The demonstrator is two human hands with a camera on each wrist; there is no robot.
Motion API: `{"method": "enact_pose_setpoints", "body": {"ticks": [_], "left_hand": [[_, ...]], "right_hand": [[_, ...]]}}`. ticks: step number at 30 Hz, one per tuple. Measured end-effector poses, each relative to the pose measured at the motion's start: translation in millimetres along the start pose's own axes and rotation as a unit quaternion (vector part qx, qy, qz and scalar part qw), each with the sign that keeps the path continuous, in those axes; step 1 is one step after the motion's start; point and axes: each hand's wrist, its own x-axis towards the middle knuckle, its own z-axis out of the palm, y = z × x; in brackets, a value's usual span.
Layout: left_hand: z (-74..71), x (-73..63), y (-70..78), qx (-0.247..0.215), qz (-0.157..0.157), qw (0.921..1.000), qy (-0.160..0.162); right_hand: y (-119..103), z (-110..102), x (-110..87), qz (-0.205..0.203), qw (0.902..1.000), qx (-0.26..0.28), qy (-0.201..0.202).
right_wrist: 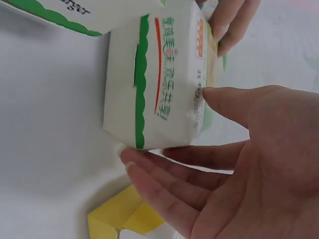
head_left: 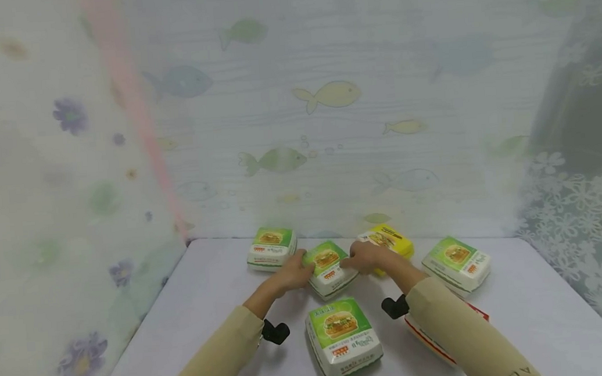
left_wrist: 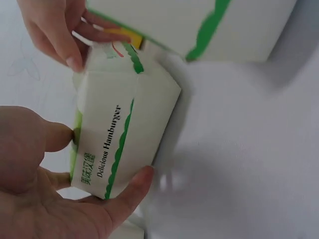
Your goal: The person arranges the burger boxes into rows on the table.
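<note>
A green-and-white hamburger box point(head_left: 330, 267) sits mid-table between both hands, a burger picture on its lid. From the left side my left hand point(head_left: 294, 272) grips it, with the thumb and fingers spread over its end in the left wrist view. My right hand point(head_left: 366, 257) holds the opposite side. In the right wrist view, that hand's thumb point(right_wrist: 224, 102) presses the lid's edge while the fingers point(right_wrist: 169, 199) reach along the lower side. Part of the yellow box point(head_left: 399, 242) is hidden behind the right hand.
Another green hamburger box point(head_left: 343, 339) stands nearer, between the forearms. One more point(head_left: 271, 248) is at the back left, and another point(head_left: 457, 264) at the right. A red-edged box point(head_left: 429, 342) lies partly under the right sleeve. A fish-patterned curtain point(head_left: 330, 151) hangs behind the white table point(head_left: 210, 311).
</note>
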Motion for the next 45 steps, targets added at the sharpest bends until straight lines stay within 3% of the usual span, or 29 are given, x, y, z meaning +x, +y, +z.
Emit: {"method": "enact_pose_setpoints", "body": {"ticks": [7,12,21,29,35,45], "left_hand": [[-3.7,4.7,-5.4,0.015,-0.001,0.9999,-0.005],[-4.6,-5.4,-3.1,0.03,-0.004,0.9995,-0.008],[0.3,-21.1,5.8,-0.004,-0.02,0.9992,-0.035],[5.5,-11.0,2.5,0.005,-0.047,0.9984,-0.03],[0.6,-3.8,-1.0,0.003,-0.062,0.9977,-0.026],[-3.2,0.1,-5.7,-0.007,-0.052,0.9978,-0.04]], "right_hand": [[-2,2,-4.6,0.01,0.9999,0.006,-0.009],[0,-5,-6.6,-0.001,0.9999,-0.008,-0.007],[1,-8,-1.2,-0.004,1.0,0.001,-0.008],[3,4,2.8,-0.004,0.9991,0.041,-0.01],[2,11,1.1,-0.001,0.9979,0.064,0.004],[4,12,-2.3,0.025,0.994,0.106,-0.002]]}}
